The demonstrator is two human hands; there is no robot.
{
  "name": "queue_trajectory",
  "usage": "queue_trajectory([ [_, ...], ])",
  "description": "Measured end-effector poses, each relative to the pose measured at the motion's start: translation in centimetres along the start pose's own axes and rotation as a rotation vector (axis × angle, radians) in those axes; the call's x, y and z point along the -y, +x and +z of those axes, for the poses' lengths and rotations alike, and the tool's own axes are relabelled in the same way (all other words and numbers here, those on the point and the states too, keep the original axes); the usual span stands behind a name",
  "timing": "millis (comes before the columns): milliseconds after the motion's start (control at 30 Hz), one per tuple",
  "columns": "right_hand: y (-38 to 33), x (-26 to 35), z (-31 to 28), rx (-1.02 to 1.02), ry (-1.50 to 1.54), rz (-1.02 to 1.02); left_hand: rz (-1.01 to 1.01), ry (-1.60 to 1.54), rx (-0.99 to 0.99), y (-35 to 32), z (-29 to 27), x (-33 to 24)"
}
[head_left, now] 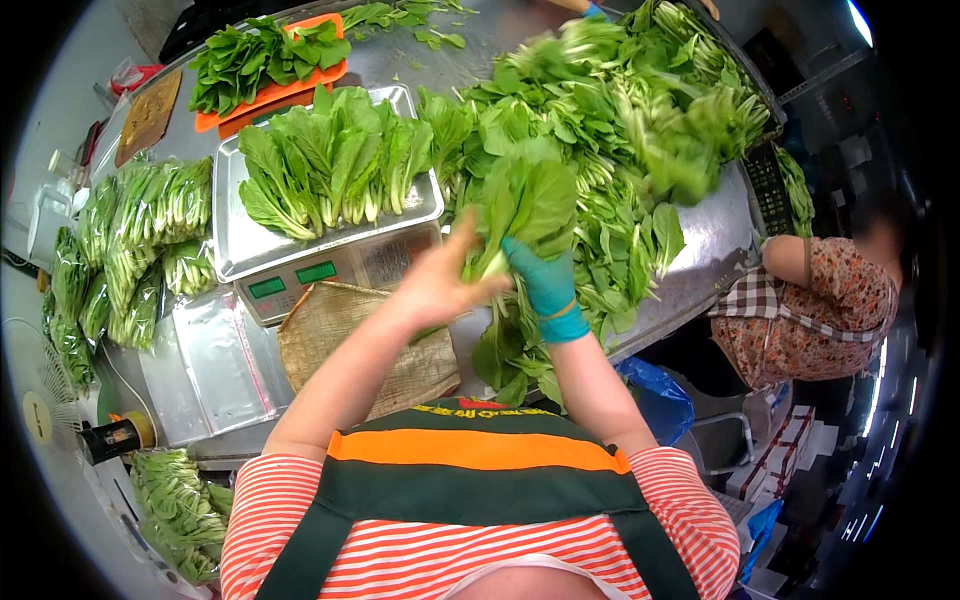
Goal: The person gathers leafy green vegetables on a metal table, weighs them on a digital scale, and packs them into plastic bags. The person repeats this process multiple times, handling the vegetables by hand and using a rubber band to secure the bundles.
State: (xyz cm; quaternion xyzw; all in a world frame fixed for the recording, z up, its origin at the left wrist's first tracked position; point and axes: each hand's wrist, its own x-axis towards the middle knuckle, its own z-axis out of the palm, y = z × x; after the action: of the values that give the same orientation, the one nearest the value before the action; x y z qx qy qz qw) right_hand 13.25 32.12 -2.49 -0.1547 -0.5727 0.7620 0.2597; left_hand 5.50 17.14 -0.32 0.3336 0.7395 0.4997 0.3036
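A bunch of leafy greens (528, 205) is held up in front of me, stems toward my left. My right hand (545, 285), in a teal glove, is closed around its lower part. My left hand (448, 275) is bare and slightly blurred, its fingers apart beside the stems; whether it touches them I cannot tell. Just beyond my left hand, a metal tray (228, 215) on a digital scale (335, 268) carries more upright greens (340, 160). A big pile of loose greens (600, 130) spreads over the metal table (700, 235) to the right.
Bagged greens (150, 215) are stacked at left, near clear plastic bags (220, 360). A brown woven mat (350, 340) lies before the scale. Farther back, an orange basket (290, 92) holds greens. Another person (820, 310) is at the right, near a blue bag (660, 400). A fan (45, 400) stands far left.
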Motion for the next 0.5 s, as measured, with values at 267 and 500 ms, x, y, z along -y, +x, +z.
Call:
queue_trajectory([
  [267, 9.3, -0.2, 5.2, 0.090, -0.119, -0.055, 0.372, 0.956, -0.731, 2.8, -9.9, 2.0],
  [500, 7.3, -1.6, 3.9, 0.080, -0.155, 0.055, 0.185, 0.910, -0.768, 4.6, -9.4, 4.3],
])
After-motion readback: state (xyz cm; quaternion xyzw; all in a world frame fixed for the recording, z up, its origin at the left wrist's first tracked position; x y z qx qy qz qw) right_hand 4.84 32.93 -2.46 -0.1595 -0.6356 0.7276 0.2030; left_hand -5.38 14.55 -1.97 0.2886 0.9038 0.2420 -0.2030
